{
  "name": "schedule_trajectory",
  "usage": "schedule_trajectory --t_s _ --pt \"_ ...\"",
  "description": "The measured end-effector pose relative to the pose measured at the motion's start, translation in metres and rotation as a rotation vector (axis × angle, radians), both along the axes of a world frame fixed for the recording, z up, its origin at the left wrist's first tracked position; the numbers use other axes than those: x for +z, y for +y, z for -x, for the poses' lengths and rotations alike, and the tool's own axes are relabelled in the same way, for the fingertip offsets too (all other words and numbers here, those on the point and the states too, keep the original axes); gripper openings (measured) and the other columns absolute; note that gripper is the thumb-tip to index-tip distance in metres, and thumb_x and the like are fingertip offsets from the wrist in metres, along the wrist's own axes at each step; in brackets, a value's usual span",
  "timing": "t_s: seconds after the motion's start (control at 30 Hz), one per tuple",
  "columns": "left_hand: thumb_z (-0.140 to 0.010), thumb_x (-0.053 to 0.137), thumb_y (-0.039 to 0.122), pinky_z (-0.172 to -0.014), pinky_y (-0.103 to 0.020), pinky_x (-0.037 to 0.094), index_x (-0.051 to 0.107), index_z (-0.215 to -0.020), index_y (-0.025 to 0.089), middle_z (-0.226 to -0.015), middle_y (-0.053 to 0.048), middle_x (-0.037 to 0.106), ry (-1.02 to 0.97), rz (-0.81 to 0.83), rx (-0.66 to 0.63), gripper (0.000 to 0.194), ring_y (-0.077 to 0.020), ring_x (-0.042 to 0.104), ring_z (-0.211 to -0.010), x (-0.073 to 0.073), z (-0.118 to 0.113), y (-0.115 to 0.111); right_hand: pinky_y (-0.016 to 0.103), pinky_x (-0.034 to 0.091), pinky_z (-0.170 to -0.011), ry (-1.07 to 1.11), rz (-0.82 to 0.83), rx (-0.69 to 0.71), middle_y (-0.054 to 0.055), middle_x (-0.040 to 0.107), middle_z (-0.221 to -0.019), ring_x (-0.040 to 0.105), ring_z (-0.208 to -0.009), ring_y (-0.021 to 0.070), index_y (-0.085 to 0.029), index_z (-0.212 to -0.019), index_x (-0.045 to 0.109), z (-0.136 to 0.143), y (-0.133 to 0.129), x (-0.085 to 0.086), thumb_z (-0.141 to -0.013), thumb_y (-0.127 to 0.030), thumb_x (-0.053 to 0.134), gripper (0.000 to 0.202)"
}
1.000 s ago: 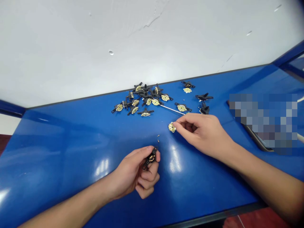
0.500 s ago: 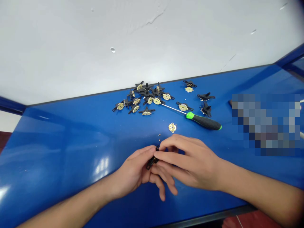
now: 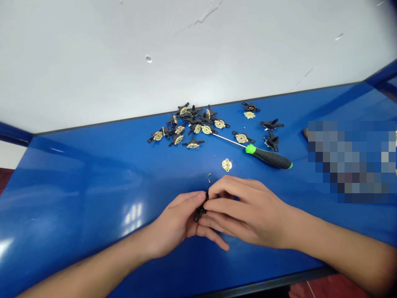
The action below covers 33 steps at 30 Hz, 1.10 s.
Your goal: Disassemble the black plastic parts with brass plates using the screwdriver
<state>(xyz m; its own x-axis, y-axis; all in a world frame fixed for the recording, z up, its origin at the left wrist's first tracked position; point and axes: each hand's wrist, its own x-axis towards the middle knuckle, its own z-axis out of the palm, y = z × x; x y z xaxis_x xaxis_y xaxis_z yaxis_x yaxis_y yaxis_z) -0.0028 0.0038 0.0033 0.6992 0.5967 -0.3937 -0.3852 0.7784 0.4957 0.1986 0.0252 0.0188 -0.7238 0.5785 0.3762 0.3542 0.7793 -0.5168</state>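
Note:
Between my hands is a small black plastic part with slotted ears, partly covered by fingers. My left hand grips it from the left, thumb on top and the lower fingers loosely extended. With fingertips pressed against its right side, my right hand is closed on the same part; anything tiny in that pinch is hidden. Just beyond the fingers lie two small screws. A round brass-coloured plate with small lobes rests flat a little farther off.
A screwdriver with a black and green handle lies behind my right hand, its tip at a pile of black parts with brass plates. More such parts lie right. A white wall bounds the blue table. A blurred patch covers the far right.
The view has shifted slightly. The lower fingers of my left hand have drawn in a little beneath my right hand. Both hands stay at the black part.

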Motion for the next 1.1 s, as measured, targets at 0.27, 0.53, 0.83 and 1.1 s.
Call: schedule_trajectory --t_s 0.27,0.53,0.83,1.1 --pt "-0.1 0.056 0.039 -0.081 -0.04 0.065 0.075 -0.099 0.007 -0.087 -0.014 0.075 0.079 -0.012 -0.022 0.037 -0.0238 0.077 -0.08 0.001 -0.001 -0.001 0.023 0.043 -0.06 -0.007 0.444 -0.009 -0.002 0.061 -0.081 0.055 -0.066 0.0093 -0.019 -0.093 0.063 0.0 0.0 0.007 -0.099 -0.024 0.06 0.008" --pt "-0.107 0.04 0.03 -0.082 -0.036 0.064 0.077 -0.105 0.006 -0.092 -0.016 0.077 0.085 -0.075 -0.038 0.044 -0.0212 0.077 -0.083 0.006 -0.002 0.0 0.022 0.032 -0.052 -0.09 0.501 -0.006 -0.009 0.052 -0.064 0.044 -0.054 0.0069 -0.021 -0.096 0.06 0.0 0.0 0.014 -0.099 -0.024 0.058 0.005" --pt "-0.106 0.044 0.034 -0.081 -0.042 0.064 0.074 -0.105 0.006 -0.095 -0.02 0.078 0.019 -0.074 -0.025 0.041 -0.0291 0.079 -0.091 0.0 0.0 -0.002 0.025 0.032 -0.053 -0.141 0.26 -0.018 -0.006 0.056 -0.061 0.047 -0.052 0.0099 -0.02 -0.084 0.058 -0.005 0.001 0.007 -0.103 -0.025 0.048 0.022" --pt "-0.11 0.03 0.024 -0.078 -0.04 0.065 0.073 -0.106 0.007 -0.089 -0.017 0.078 0.02 -0.066 0.071 0.046 -0.0247 0.079 -0.083 0.001 -0.003 -0.003 0.03 0.038 -0.056 -0.105 0.013 -0.013 -0.003 0.064 -0.07 0.053 -0.056 0.0128 -0.016 -0.101 0.066 -0.001 -0.001 0.001 -0.105 -0.024 0.047 0.02"
